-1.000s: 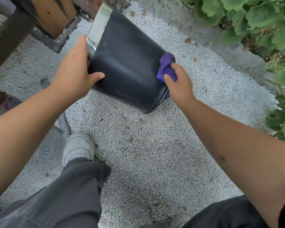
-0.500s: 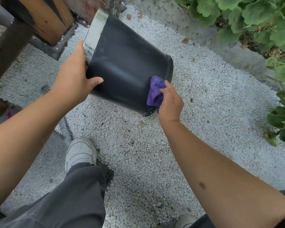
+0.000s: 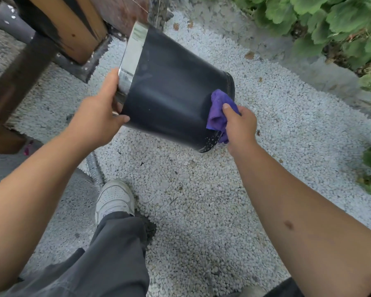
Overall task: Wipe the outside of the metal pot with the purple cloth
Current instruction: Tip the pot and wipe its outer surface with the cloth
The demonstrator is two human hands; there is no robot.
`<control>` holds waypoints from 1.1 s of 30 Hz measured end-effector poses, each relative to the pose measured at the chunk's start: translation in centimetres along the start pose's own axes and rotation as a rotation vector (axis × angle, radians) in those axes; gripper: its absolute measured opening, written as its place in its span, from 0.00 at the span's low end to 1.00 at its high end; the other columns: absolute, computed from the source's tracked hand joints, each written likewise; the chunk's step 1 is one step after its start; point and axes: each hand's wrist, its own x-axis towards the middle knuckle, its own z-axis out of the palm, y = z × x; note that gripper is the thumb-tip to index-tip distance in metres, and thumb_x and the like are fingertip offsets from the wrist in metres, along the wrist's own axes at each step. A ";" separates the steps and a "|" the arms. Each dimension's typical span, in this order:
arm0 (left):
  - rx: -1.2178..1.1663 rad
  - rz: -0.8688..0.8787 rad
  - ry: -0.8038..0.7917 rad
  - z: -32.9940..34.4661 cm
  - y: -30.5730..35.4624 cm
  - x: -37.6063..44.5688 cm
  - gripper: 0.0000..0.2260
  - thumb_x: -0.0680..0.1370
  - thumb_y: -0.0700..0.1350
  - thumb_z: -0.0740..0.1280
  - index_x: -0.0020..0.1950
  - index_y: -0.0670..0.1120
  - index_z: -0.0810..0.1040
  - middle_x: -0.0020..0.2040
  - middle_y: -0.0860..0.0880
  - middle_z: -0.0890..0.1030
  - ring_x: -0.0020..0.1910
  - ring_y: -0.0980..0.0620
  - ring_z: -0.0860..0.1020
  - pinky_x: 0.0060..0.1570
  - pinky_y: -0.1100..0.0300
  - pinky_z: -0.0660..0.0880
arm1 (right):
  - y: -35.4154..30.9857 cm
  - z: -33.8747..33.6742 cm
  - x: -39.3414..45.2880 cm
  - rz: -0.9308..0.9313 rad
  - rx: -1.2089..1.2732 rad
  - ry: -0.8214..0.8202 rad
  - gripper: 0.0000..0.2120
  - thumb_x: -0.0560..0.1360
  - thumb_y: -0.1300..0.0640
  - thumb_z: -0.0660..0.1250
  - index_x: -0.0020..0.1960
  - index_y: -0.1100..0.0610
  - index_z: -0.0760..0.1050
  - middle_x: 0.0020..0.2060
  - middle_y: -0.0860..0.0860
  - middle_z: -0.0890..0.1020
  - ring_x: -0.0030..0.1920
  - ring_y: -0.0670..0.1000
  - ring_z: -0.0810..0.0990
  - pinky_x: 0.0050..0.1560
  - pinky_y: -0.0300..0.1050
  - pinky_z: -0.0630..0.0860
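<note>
— Where is the metal pot (image 3: 171, 91) now?

— In the air, on its side, base end to the right. The left hand (image 3: 99, 116) grips the rim end.

— And the purple cloth (image 3: 220, 112)?

— Bunched in the right hand (image 3: 240, 125), pressed on the wall beside the base (so I think the stroke runs leftward along the long axis).

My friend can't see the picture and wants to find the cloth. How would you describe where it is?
Look over the white gravel for the big dark metal pot held tipped on its side. At its base end, the right hand presses a crumpled purple cloth against the wall. It is the only purple thing touching the pot.
</note>
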 end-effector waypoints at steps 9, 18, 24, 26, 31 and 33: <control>-0.332 0.313 0.027 -5.2 6.5 3.1 0.27 0.74 0.41 0.72 0.71 0.49 0.67 0.58 0.51 0.82 0.56 0.57 0.81 0.58 0.59 0.75 | -2.4 -2.4 2.5 0.014 0.131 -0.071 0.01 0.72 0.62 0.69 0.44 0.59 0.79 0.32 0.53 0.79 0.32 0.51 0.76 0.37 0.48 0.73; 0.205 0.218 0.210 -0.9 5.3 -0.2 0.46 0.66 0.58 0.77 0.78 0.57 0.55 0.63 0.39 0.70 0.57 0.36 0.74 0.50 0.42 0.73 | -3.6 -2.4 3.0 -0.038 0.025 -0.127 0.06 0.74 0.59 0.66 0.41 0.52 0.79 0.32 0.51 0.79 0.35 0.52 0.76 0.39 0.48 0.73; 0.207 0.162 0.203 -1.9 6.7 2.5 0.45 0.67 0.60 0.76 0.78 0.59 0.55 0.61 0.38 0.72 0.58 0.34 0.74 0.53 0.41 0.72 | -4.1 -2.6 2.7 -0.099 -0.012 -0.084 0.06 0.71 0.58 0.65 0.38 0.51 0.78 0.31 0.50 0.77 0.34 0.51 0.73 0.38 0.47 0.70; 0.200 0.152 0.205 -2.1 6.8 2.9 0.45 0.68 0.61 0.76 0.78 0.59 0.55 0.63 0.38 0.72 0.61 0.34 0.73 0.56 0.41 0.72 | -4.1 -2.6 2.0 -0.123 -0.008 -0.060 0.04 0.69 0.56 0.66 0.38 0.50 0.78 0.31 0.48 0.78 0.33 0.50 0.73 0.38 0.45 0.70; 0.224 0.139 0.197 -2.5 7.5 3.8 0.45 0.68 0.60 0.76 0.78 0.58 0.55 0.61 0.37 0.71 0.59 0.32 0.72 0.55 0.41 0.71 | -2.8 -1.8 -0.9 -0.178 0.086 0.088 0.04 0.70 0.53 0.67 0.43 0.47 0.79 0.39 0.45 0.83 0.39 0.47 0.81 0.46 0.48 0.80; 0.247 0.147 0.188 -2.7 8.2 4.2 0.44 0.68 0.60 0.76 0.77 0.57 0.56 0.60 0.37 0.71 0.57 0.32 0.73 0.52 0.41 0.71 | -1.5 -1.0 -2.8 -0.175 0.168 0.168 0.04 0.74 0.54 0.68 0.46 0.45 0.78 0.46 0.46 0.84 0.47 0.51 0.83 0.54 0.58 0.80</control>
